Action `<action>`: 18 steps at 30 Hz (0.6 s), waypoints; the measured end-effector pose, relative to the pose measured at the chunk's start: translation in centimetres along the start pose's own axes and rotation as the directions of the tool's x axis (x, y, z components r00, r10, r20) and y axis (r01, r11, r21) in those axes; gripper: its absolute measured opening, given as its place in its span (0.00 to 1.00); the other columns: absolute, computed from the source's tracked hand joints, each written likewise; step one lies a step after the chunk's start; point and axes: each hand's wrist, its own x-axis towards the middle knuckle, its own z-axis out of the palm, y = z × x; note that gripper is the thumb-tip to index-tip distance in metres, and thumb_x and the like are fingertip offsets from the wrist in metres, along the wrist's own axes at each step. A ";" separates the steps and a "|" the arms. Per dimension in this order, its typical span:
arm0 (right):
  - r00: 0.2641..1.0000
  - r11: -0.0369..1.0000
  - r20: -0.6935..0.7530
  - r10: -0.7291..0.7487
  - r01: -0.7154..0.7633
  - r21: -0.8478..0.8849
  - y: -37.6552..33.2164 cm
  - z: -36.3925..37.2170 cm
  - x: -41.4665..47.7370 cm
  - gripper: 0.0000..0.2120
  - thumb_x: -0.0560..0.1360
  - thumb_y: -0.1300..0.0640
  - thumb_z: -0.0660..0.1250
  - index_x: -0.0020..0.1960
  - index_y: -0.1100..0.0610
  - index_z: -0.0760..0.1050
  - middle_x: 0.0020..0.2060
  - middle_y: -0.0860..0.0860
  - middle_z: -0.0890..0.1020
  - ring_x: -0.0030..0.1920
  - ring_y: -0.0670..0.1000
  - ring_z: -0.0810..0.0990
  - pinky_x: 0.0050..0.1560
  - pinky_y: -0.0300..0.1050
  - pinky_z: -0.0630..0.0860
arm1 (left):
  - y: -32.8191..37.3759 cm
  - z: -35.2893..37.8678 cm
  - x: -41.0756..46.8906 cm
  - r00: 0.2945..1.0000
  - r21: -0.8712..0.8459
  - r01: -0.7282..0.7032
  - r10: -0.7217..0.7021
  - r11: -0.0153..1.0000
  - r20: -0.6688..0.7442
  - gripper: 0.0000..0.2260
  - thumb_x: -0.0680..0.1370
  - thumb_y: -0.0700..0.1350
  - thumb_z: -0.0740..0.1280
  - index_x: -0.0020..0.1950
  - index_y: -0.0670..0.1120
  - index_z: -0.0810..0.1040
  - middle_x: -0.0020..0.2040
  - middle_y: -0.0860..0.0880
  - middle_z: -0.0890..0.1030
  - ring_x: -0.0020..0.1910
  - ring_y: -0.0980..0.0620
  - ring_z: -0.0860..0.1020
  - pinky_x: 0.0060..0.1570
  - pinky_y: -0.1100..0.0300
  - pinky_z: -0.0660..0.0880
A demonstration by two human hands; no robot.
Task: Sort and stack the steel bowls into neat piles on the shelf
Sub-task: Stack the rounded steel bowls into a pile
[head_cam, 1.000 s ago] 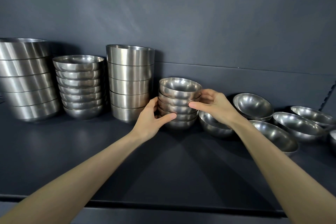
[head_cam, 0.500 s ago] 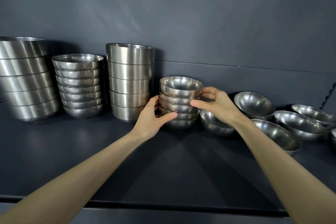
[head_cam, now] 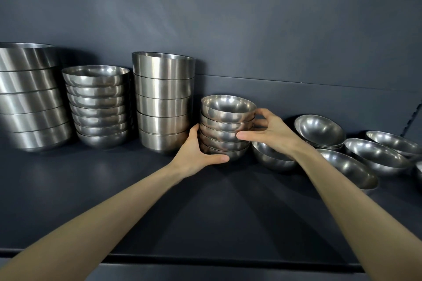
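Observation:
A small pile of several round steel bowls (head_cam: 226, 125) stands in the middle of the dark shelf (head_cam: 159, 201). My left hand (head_cam: 194, 155) grips the pile's base from the left, thumb curled along the front of the bottom bowl. My right hand (head_cam: 271, 132) holds the pile's right side, thumb across the front of a middle bowl, fingers behind the upper ones. Three taller piles stand to the left: straight-walled bowls (head_cam: 163, 102), rounded bowls (head_cam: 98, 105), and large bowls (head_cam: 29, 98).
Loose shallow bowls lie to the right: one (head_cam: 271, 159) under my right wrist, a tilted one (head_cam: 319, 130), and others (head_cam: 376, 155) toward the right edge. The shelf's back wall (head_cam: 251, 29) is close behind. The shelf's front edge (head_cam: 205, 260) runs below my arms.
Both hands keep their hold on the small pile. My right thumb has slid slightly lower along the front; the pile stands where it was.

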 end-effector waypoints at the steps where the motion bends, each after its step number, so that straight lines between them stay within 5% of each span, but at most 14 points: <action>1: 1.000 1.000 0.006 0.011 -0.011 0.002 -0.1 0.0 0.0 0.28 0.66 0.61 0.79 0.61 0.54 0.71 0.45 0.46 0.84 0.43 0.42 0.85 0.41 0.29 0.76 | 0.0 0.0 0.1 1.000 -0.004 0.002 -0.002 1.000 -0.004 0.52 0.61 0.49 0.82 0.77 0.48 0.53 0.65 0.55 0.73 0.64 0.56 0.73 0.67 0.56 0.70; 6: 1.000 1.000 -0.005 0.014 -0.014 0.006 -0.1 0.1 0.0 0.28 0.66 0.61 0.79 0.61 0.54 0.71 0.39 0.43 0.85 0.42 0.42 0.85 0.41 0.29 0.76 | 0.1 0.1 0.2 0.999 0.002 0.013 -0.013 1.000 -0.045 0.50 0.60 0.49 0.82 0.75 0.48 0.58 0.56 0.61 0.75 0.59 0.56 0.76 0.64 0.56 0.72; 13: 0.999 1.000 -0.045 -0.005 0.006 0.011 -0.8 0.2 -0.5 0.24 0.65 0.59 0.79 0.55 0.46 0.72 0.40 0.40 0.85 0.44 0.40 0.84 0.41 0.27 0.75 | 0.7 -0.2 0.1 0.998 -0.010 -0.014 0.013 1.000 -0.063 0.52 0.58 0.51 0.83 0.75 0.49 0.58 0.61 0.56 0.75 0.61 0.55 0.75 0.65 0.53 0.72; 18: 0.992 0.998 -0.109 -0.064 0.062 -0.014 -2.8 -0.7 -1.4 0.24 0.64 0.56 0.80 0.53 0.46 0.73 0.40 0.40 0.85 0.44 0.42 0.85 0.39 0.28 0.76 | 2.7 -0.4 0.3 0.993 -0.028 -0.102 0.100 0.994 -0.055 0.48 0.58 0.52 0.83 0.73 0.50 0.61 0.58 0.60 0.76 0.59 0.60 0.76 0.60 0.60 0.74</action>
